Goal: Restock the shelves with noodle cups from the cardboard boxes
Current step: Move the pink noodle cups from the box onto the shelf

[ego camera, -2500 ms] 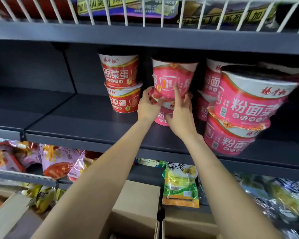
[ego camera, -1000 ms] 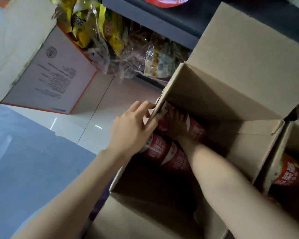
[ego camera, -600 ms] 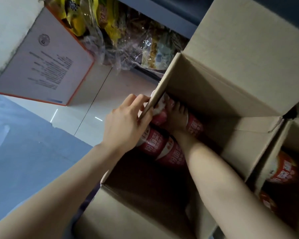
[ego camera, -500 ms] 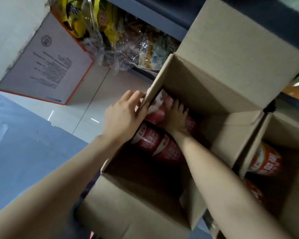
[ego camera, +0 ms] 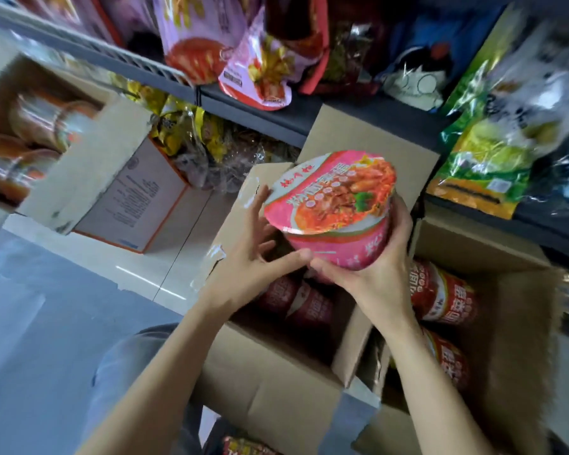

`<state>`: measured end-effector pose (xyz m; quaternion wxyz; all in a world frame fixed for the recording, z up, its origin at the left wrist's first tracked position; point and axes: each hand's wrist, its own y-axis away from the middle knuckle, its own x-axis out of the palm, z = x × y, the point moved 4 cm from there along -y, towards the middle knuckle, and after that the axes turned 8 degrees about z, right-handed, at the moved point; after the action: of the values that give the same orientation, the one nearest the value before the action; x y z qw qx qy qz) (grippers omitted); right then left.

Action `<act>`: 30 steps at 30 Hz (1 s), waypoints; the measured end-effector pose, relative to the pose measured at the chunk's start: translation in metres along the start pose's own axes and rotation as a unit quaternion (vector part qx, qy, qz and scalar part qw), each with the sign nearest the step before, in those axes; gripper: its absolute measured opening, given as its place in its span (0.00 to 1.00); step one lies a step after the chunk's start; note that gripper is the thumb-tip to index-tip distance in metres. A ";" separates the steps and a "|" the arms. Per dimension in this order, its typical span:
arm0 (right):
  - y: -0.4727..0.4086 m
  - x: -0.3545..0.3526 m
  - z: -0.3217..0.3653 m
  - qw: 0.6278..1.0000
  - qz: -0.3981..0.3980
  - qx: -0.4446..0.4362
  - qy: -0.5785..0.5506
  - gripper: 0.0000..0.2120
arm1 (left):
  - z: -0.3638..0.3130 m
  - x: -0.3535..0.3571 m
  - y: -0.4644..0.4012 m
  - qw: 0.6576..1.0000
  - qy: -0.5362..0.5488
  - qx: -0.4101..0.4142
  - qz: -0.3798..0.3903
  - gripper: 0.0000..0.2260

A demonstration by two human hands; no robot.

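Note:
A pink noodle cup [ego camera: 334, 205] with a printed lid is held above an open cardboard box [ego camera: 276, 385]. My right hand [ego camera: 375, 270] grips it from below and the right side. My left hand [ego camera: 253, 257] touches its left side with fingers spread. More pink cups [ego camera: 296, 302] lie on their sides deep in that box. A second open box [ego camera: 513, 372] to the right holds red-orange cups [ego camera: 440, 293] lying sideways.
Shelves above carry snack bags: pink ones [ego camera: 253, 60] in the middle, green ones [ego camera: 493, 139] at right. A third box [ego camera: 79, 165] with orange cups stands at left, blurred. A white printed carton [ego camera: 135, 198] sits on the tiled floor. My knee [ego camera: 128, 372] shows below.
Both hands were down inside the box among the cups; now they have lifted one pink cup out above it. The view has swung upward toward the lower shelves.

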<state>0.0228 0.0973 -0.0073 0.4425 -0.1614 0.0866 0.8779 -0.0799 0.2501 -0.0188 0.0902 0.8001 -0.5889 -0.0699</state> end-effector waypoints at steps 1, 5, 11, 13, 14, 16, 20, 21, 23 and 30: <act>-0.001 -0.006 0.014 1.000 -0.008 -0.015 -0.016 0.54 | -0.018 0.004 0.000 0.999 0.001 0.036 -0.006 0.46; -0.020 -0.050 0.070 0.997 -0.055 -0.055 -0.026 0.55 | -0.102 0.023 -0.015 0.986 0.007 0.160 -0.039 0.45; -0.058 -0.154 0.162 0.956 -0.201 -0.149 0.155 0.53 | -0.224 0.066 -0.061 0.948 -0.050 0.308 -0.060 0.36; -0.074 -0.182 0.170 0.957 -0.213 -0.151 0.130 0.52 | -0.252 0.081 -0.083 0.938 -0.070 0.334 -0.059 0.34; -0.083 -0.193 0.169 0.958 -0.218 -0.143 0.115 0.51 | -0.262 0.089 -0.096 0.937 -0.071 0.338 -0.054 0.32; -0.100 -0.211 0.164 0.957 -0.232 -0.111 0.131 0.49 | -0.276 0.106 -0.123 0.946 -0.075 0.313 -0.032 0.29; -0.123 -0.236 0.149 0.934 -0.256 0.009 0.251 0.40 | -0.288 0.136 -0.163 0.958 -0.167 0.232 0.026 0.28; -0.124 -0.239 0.148 0.926 -0.271 0.017 0.262 0.38 | -0.291 0.141 -0.167 0.955 -0.189 0.227 0.036 0.28; -0.117 -0.237 0.145 0.916 -0.303 -0.004 0.261 0.33 | -0.293 0.142 -0.166 0.946 -0.215 0.238 0.033 0.26; -0.063 -0.141 0.102 0.923 -0.214 -0.191 0.257 0.13 | -0.209 0.057 -0.097 0.913 -0.218 0.311 -0.145 0.10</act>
<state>0.1310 0.0596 0.1376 0.5434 -0.4776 -0.0089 0.6903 0.0728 0.2368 0.1628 -0.3053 0.8293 -0.4631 -0.0681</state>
